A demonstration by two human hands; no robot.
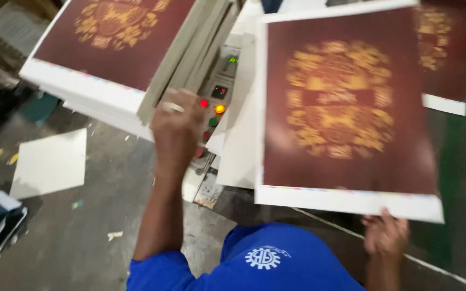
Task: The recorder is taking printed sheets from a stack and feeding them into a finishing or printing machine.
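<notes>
Left hand is up at the control panel, fingers curled together right by the red and orange buttons. Right hand is clamped on the bottom edge of a maroon printed sheet with a gold design, which spreads out above it.

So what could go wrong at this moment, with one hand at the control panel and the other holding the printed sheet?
The right hand pinches only the near edge of the large maroon-and-gold printed sheet, so it could sag or slip. The left hand crowds the small control panel with coloured buttons; a wrong button might get pressed. The overhanging stack of printed sheets could be knocked.
</notes>
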